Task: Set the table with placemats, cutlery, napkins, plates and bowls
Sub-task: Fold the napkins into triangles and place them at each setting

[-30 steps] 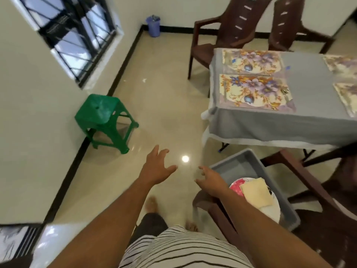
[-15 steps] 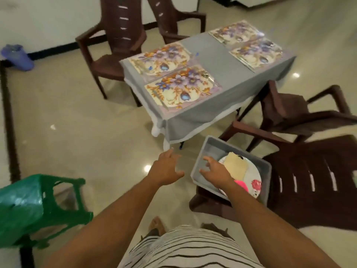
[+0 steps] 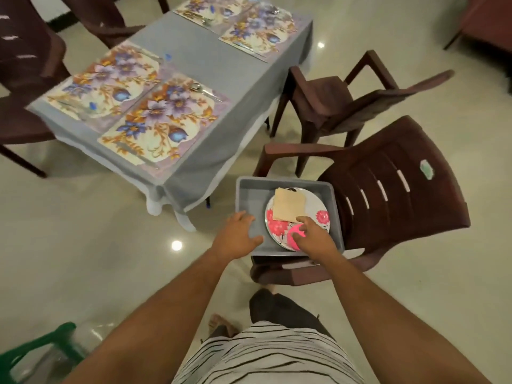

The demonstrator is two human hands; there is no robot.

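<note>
A grey bin [image 3: 249, 182] stands on the seat of a brown plastic chair [image 3: 393, 184]. Inside lie a flowered plate [image 3: 315, 207], a folded beige napkin [image 3: 289, 205] on top of it, and a pink bowl [image 3: 293, 233] at the plate's near edge. My right hand [image 3: 315, 239] grips the pink bowl, thumb and fingers curled round its rim. My left hand [image 3: 235, 236] hovers open over the bin's bare left side. The table [image 3: 199, 51], under a grey cloth, carries several flowered placemats [image 3: 163, 123] with cutlery [image 3: 201, 89] lying on them.
A second brown chair [image 3: 332, 95] stands beyond the bin, to the right of the table. More brown chairs [image 3: 25, 51] line the table's far left side. A green stool [image 3: 36, 347] is at the lower left on the glossy floor.
My view swung right from the window wall and the green stool toward the bin. Both hands reached forward into the bin; the right one closed on the pink bowl.
</note>
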